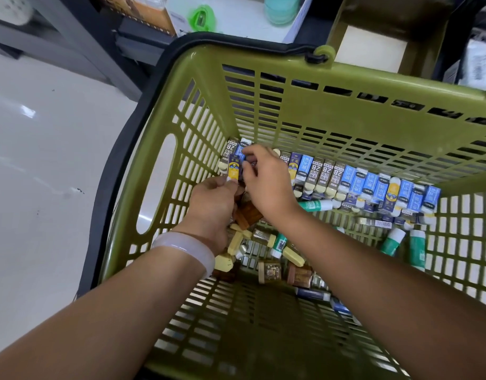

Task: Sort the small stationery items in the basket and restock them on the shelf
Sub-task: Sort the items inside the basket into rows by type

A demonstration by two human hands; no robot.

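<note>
An olive-green plastic basket (206, 75) fills the view. Along its far wall stands a row of small erasers (354, 185) in blue, brown "2B" and yellow sleeves. My left hand (211, 204) pinches the lower end of a yellow-and-blue eraser (233, 171) at the row's left end. My right hand (266, 179) reaches beside it, fingers curled on a blue eraser (240, 150) there. Brown and cream erasers (269, 270) lie loose on the basket floor below my hands. Green-and-white glue sticks (417, 248) lie at the right.
Beyond the basket's far rim is a shelf with a white box (236, 20) holding a green sharpener and a stack of teal discs (280, 9). A second olive basket (387, 28) stands behind. Glossy white floor (44, 160) lies to the left.
</note>
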